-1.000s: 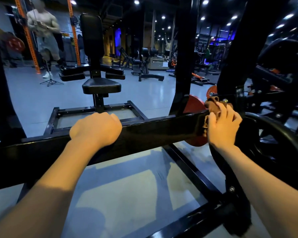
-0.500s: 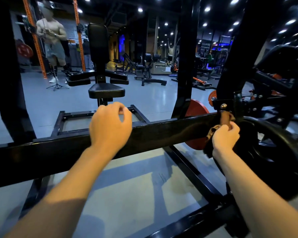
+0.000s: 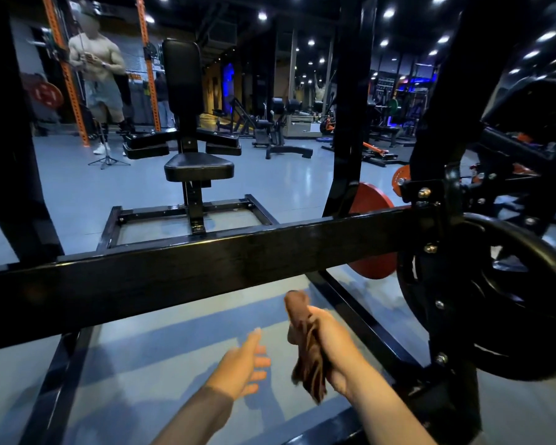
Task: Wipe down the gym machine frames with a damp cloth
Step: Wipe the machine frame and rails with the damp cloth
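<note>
A black horizontal frame bar (image 3: pixel 206 268) of the gym machine crosses the view from left to right. Below it, my right hand (image 3: pixel 329 340) grips a bunched brown cloth (image 3: pixel 305 351) that hangs down past my wrist. My left hand (image 3: pixel 243 367) is beside it, palm turned toward the cloth, fingers straight and holding nothing. Both hands are off the bar and nearer to me than it.
A black weight plate (image 3: pixel 507 303) hangs on the frame at right, a red plate (image 3: pixel 371 203) behind it. A black seat with backrest (image 3: pixel 198 167) stands beyond the bar. A person (image 3: pixel 98 81) stands at far left by an orange rack. Black floor rails (image 3: pixel 360 316) run below.
Both hands left the bar and dropped below it. My left hand released its grip and opened. My right hand pulled the cloth away from the bar's right end.
</note>
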A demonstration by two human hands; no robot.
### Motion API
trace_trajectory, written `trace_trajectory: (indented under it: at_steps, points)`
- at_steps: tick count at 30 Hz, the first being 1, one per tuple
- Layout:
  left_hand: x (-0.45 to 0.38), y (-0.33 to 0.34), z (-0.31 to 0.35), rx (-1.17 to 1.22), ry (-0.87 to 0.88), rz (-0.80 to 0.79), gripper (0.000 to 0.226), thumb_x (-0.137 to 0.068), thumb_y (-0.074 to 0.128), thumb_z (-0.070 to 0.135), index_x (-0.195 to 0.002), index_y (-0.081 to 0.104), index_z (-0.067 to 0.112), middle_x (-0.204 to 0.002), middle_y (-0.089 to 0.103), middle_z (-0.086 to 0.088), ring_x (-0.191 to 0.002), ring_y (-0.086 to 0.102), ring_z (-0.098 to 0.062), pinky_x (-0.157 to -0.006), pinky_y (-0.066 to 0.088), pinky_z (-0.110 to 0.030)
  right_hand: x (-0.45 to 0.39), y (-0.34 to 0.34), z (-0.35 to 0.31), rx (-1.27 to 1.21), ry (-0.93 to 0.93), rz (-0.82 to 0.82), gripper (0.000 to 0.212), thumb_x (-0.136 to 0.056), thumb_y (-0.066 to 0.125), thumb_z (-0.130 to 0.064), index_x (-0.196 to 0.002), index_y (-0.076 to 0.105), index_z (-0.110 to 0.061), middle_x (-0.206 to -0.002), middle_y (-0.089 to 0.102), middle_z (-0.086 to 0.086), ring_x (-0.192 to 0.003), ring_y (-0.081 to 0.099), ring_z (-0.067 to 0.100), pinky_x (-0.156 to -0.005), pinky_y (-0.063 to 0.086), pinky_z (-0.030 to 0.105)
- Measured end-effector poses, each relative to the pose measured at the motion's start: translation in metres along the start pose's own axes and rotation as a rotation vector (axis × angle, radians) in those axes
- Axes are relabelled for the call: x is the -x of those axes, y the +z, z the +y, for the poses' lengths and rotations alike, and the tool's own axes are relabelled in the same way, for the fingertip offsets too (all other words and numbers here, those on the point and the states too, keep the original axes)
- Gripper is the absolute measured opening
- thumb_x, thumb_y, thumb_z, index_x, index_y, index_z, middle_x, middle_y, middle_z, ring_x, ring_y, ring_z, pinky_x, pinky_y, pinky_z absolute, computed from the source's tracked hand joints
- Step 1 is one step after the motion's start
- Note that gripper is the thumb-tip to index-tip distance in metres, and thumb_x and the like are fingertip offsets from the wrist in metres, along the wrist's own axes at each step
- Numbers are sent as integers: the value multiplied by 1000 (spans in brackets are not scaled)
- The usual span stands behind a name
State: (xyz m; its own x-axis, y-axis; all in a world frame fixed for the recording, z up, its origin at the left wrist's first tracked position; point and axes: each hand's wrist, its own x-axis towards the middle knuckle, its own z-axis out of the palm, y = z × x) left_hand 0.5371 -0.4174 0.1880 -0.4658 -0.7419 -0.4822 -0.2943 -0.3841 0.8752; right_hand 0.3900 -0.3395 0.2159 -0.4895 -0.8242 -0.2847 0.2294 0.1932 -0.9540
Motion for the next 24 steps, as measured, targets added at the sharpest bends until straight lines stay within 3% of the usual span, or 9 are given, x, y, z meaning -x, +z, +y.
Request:
trace_trajectory:
  at_steps: [2,5,9,11,14,18,20,22,24]
  points:
    - [2,-2,2,107,-76,-40,53,-100,43,64,-101,68,17,-105,73,-9,-95,67,-24,-84,50,-35,0,9,5,249,-41,-11,14,-93,64,-32,-105,63,-26,-98,70,1,-85,68,15,-82,55,38]
    - [0,-2,-2,70,18,27,47,-98,55,58,-104,78,17,-94,79,-7,-92,74,-25,-94,57,-38,5,14,10,284,58,-174,43,-92,71,-32,-131,54,-39,-128,62,-5,-113,65,17,-96,54,35]
    - [0,-10,-8,-62,129,142,21,-103,59,29,-110,73,16,-94,79,-5,-90,75,-24,-86,60,-38,6,11,9,215,83,-161,45,-102,60,-29,-144,43,-36,-124,60,-4,-110,70,25,-92,60,40]
    - [0,-13,-8,-30,147,152,19,-105,56,27,-111,70,17,-100,78,-7,-93,74,-25,-92,59,-44,3,10,11,143,93,-72,37,-106,53,-23,-142,47,-27,-119,64,1,-100,75,28,-83,63,38]
    - [-3,-13,-8,14,146,139,23,-107,51,29,-121,67,19,-109,76,-7,-100,73,-27,-99,56,-49,3,8,11,106,118,5,19,-106,52,-22,-120,62,-14,-107,72,7,-86,77,25,-69,62,30]
    - [-7,-6,-6,173,88,82,33,-108,49,32,-123,70,13,-103,78,-10,-102,74,-32,-103,53,-52,2,8,16,190,112,-57,31,-94,68,-41,-98,74,-11,-98,78,9,-88,74,20,-73,59,27]
    - [-1,0,0,205,34,94,42,-104,50,47,-109,76,14,-93,79,-10,-96,74,-30,-96,56,-46,-1,8,17,147,19,-30,27,-91,73,-30,-91,74,-3,-100,74,26,-83,71,25,-74,57,30]
    - [5,1,3,117,54,72,40,-100,52,53,-105,73,20,-87,78,-4,-89,73,-23,-75,58,-32,0,7,14,92,-73,-16,17,-97,69,-18,-100,77,-3,-103,76,21,-88,75,27,-73,61,27]
    - [7,-2,2,34,151,77,30,-101,59,44,-113,68,19,-94,77,-2,-89,73,-20,-70,56,-27,5,7,5,75,-147,-28,16,-100,65,-18,-109,77,-13,-101,79,8,-95,76,21,-73,60,25]
